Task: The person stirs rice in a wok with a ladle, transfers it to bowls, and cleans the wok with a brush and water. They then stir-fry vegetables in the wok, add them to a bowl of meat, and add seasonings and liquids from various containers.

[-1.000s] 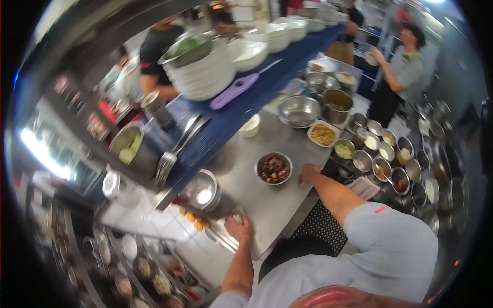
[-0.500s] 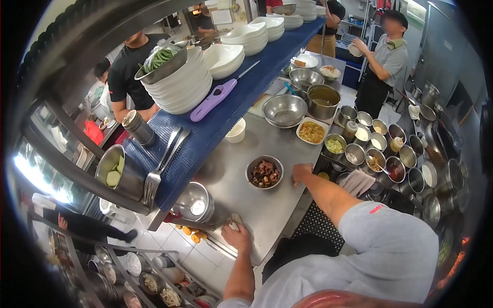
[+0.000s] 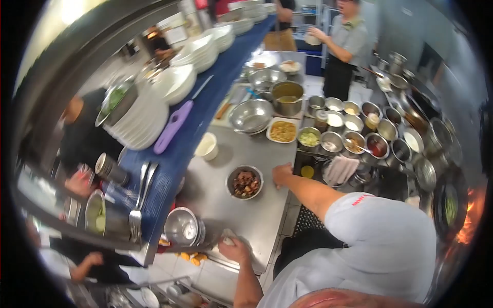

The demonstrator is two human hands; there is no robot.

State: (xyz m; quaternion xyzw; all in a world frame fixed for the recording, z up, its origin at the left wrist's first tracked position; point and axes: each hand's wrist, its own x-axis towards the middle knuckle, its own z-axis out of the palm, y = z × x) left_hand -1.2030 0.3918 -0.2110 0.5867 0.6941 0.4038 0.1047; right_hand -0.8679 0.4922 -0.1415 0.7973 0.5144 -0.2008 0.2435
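Note:
My left hand [image 3: 234, 250] is closed on a pale cloth [image 3: 228, 236], pressed to the steel counter [image 3: 218, 171] near its front left corner. At the counter's right edge, my right hand [image 3: 281, 175] rests with its fingers curled in; no object shows in it. Between the hands, a metal bowl [image 3: 259, 180] of dark, browned pieces of food stands apart from both. Nested steel bowls [image 3: 181, 227] sit just beyond my left hand. A white tub [image 3: 207, 147] stands farther back.
A blue-covered shelf [image 3: 186, 134] overhangs the counter, with stacked white plates [image 3: 137, 120], a purple lighter [image 3: 173, 127] and forks [image 3: 135, 218]. Ingredient pans [image 3: 331, 142] line the right side. Flames [image 3: 467, 218] burn at far right. Another person [image 3: 343, 46] stands beyond the counter.
The view has swung, so the shelf and counter sit farther left and more flame shows. Both hands keep nearly the same places on the counter. Another person's arm now shows at lower left.

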